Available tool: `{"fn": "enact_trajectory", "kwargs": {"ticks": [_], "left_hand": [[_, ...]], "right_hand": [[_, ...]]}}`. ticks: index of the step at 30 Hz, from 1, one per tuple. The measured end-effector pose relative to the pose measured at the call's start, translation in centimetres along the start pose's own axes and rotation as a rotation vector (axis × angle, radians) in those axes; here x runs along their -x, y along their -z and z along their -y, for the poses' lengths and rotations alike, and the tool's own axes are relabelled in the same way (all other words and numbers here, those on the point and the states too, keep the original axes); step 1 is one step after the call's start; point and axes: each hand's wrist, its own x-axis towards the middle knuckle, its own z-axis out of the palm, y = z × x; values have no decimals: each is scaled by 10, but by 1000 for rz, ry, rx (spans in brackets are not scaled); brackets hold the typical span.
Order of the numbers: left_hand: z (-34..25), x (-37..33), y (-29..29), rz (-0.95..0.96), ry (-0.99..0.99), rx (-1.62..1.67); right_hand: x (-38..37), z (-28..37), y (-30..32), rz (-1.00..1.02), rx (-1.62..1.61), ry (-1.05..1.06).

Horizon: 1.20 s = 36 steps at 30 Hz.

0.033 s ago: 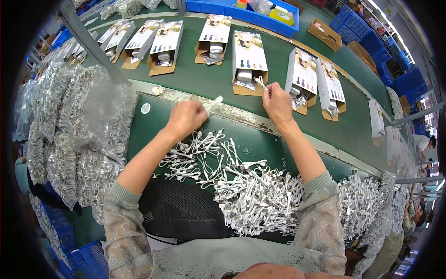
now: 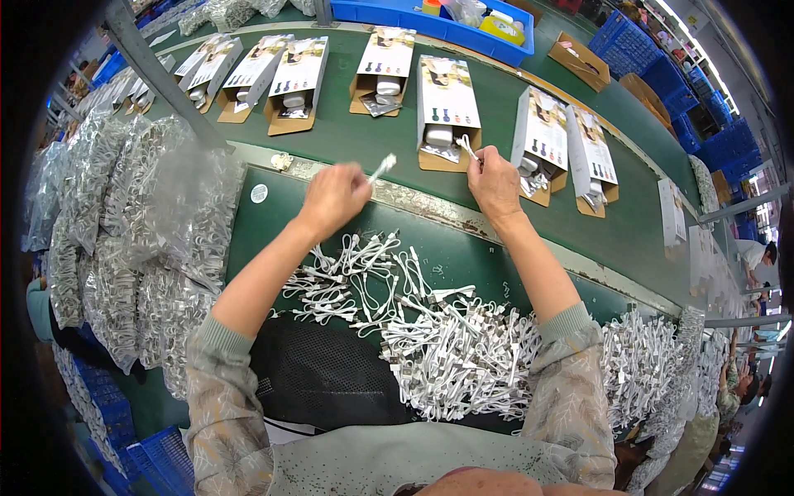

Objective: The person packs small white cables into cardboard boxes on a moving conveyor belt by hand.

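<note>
My left hand (image 2: 335, 198) is closed on a short white USB cable (image 2: 383, 168), slightly smeared by motion, whose end points away over the metal rail. My right hand (image 2: 495, 183) pinches another looped white cable (image 2: 466, 147) at the open lower end of a white printed box (image 2: 447, 91). Inside that box's mouth, a white rounded item (image 2: 438, 135) and a silvery packet show above the brown cardboard flap. Below my hands, a large heap of white cables (image 2: 463, 355) covers the green table, with a looser group of cables (image 2: 356, 277) left of it.
More open printed boxes (image 2: 299, 70) stand in a row on the green conveyor (image 2: 347, 153). A metal rail (image 2: 422, 202) divides it from my table. Clear bags of cables (image 2: 124, 231) pile up at left. A black mesh backrest (image 2: 322, 376) is near me; a blue tray (image 2: 397, 15) lies beyond.
My left hand has moved slightly away from me, and its cable shows more plainly. The boxes have shifted a little to the right. My right hand has hardly moved.
</note>
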Motion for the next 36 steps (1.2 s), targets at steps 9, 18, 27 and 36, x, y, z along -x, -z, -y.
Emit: {"fn": "enact_trajectory", "kwargs": {"ticks": [9, 18, 27, 36], "left_hand": [[11, -149, -43, -141, 315, 256], [-15, -52, -13, 283, -154, 222], [-15, 46, 2, 477, -736, -165], [2, 47, 33, 285, -470, -125]], "right_hand": [[10, 16, 0, 96, 247, 121], [69, 59, 37, 626, -332, 626], [66, 38, 75, 762, -348, 464], [56, 36, 82, 838, -1027, -519]]}}
